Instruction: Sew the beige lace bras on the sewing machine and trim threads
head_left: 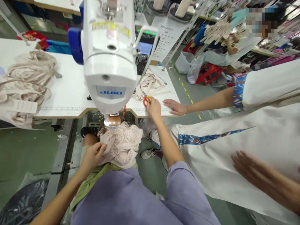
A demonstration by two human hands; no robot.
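My left hand (93, 153) grips the edge of a pale pink lace garment (122, 143) that lies on my lap under the head of a white sewing machine (109, 53). My right hand (153, 107) reaches forward to the table edge and closes on orange-handled scissors (146, 100). Beige straps and fabric pieces (150, 83) lie just beyond the scissors on the white table (67, 90).
A person in a white garment stands close on my right, one hand (174, 107) flat on the table, another hand (255, 175) blurred low right. A heap of beige garments (23, 84) lies on the table's left. Another person sits further back right among bins.
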